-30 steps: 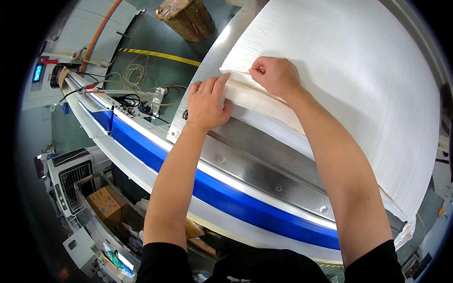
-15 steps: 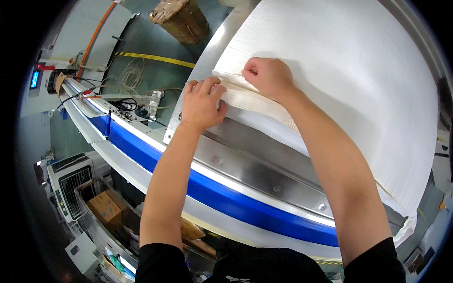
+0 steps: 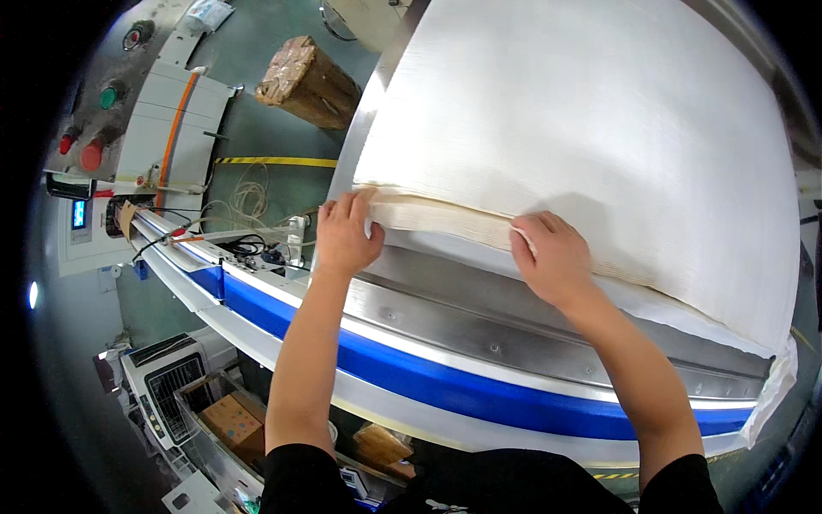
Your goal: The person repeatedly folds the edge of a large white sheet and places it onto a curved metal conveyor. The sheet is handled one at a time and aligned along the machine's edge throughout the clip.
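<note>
A thick stack of white fabric layers (image 3: 548, 103) lies on a metal table, its cream-coloured layered front edge (image 3: 445, 220) facing me. My left hand (image 3: 345, 238) is closed at the stack's left front corner, fingers curled over the edge and thumb against its front side. Farther right along the same edge, my right hand (image 3: 552, 257) pinches the layers, fingers bent on top and thumb at the side. A looser white sheet shows beneath the stack and hangs past the table's right end.
A steel strip (image 3: 428, 300) and a blue rail (image 3: 462, 385) run along the table's front. Beyond its left side stand a brown wrapped bundle (image 3: 312, 84), a coiled cable (image 3: 250, 193) and a machine panel with buttons (image 3: 107, 94). A cardboard box (image 3: 235, 420) sits in a bin at lower left.
My right hand has come down and right from the top of the stack to its front edge. My left hand stays at the left corner. The view has shifted.
</note>
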`<act>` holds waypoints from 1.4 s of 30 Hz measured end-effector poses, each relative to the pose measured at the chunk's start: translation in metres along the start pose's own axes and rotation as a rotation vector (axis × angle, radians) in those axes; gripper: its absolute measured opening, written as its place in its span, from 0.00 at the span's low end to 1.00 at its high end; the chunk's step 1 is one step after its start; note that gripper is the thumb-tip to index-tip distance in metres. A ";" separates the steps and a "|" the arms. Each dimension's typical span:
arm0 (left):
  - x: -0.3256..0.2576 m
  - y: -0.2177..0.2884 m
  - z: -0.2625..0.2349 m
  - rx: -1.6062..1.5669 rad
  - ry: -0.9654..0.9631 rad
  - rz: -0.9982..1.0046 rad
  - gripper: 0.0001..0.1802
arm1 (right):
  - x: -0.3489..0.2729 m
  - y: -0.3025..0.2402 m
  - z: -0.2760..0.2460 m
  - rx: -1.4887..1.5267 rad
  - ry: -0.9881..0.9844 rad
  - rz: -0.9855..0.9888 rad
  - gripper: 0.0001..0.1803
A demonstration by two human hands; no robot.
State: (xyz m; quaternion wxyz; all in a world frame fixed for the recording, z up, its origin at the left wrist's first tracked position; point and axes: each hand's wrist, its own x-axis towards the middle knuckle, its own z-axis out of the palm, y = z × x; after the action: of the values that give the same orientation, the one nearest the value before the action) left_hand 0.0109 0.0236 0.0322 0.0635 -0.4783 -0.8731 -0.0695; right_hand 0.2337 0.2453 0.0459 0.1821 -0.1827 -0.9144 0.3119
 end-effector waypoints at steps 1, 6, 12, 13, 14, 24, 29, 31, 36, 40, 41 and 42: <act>0.000 0.000 0.001 -0.006 0.020 0.001 0.27 | -0.001 0.001 -0.004 0.009 0.003 0.004 0.05; -0.002 0.001 0.003 -0.014 0.057 0.003 0.20 | 0.006 -0.003 -0.002 0.057 -0.034 0.002 0.05; 0.001 -0.007 -0.002 0.028 0.047 0.187 0.16 | 0.026 -0.029 0.026 0.093 -0.053 -0.190 0.07; 0.004 -0.011 -0.005 0.033 0.016 0.259 0.15 | 0.028 -0.038 0.033 0.124 -0.058 -0.224 0.08; 0.007 -0.013 -0.009 0.037 -0.011 0.337 0.15 | 0.027 -0.047 0.039 0.148 -0.127 -0.235 0.09; 0.050 0.042 -0.041 0.385 -0.752 0.141 0.35 | -0.053 0.024 -0.008 -0.272 -0.027 0.173 0.14; 0.063 0.066 -0.012 0.649 -0.950 0.049 0.26 | -0.137 0.112 -0.115 -0.498 -0.069 0.376 0.16; 0.061 0.065 0.003 0.789 -0.989 0.158 0.19 | -0.169 0.151 -0.162 -0.640 -0.050 0.467 0.18; 0.048 0.022 0.023 0.766 -0.815 0.186 0.14 | -0.242 0.250 -0.272 -0.749 0.067 0.590 0.24; 0.050 -0.014 0.049 0.795 -0.780 0.004 0.12 | -0.293 0.308 -0.334 -0.755 0.120 0.593 0.25; 0.049 -0.020 0.050 0.911 -0.793 0.131 0.11 | -0.308 0.327 -0.351 -0.797 0.089 0.624 0.26; 0.051 -0.023 0.053 0.843 -0.775 0.005 0.13 | -0.324 0.344 -0.368 -0.821 0.057 0.645 0.26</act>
State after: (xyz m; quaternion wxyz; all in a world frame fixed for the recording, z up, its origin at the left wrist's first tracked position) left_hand -0.0379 0.0630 -0.0121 -0.0757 -0.4044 -0.7837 0.4653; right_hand 0.7549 0.5392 0.0278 0.0148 -0.5199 -0.8533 -0.0369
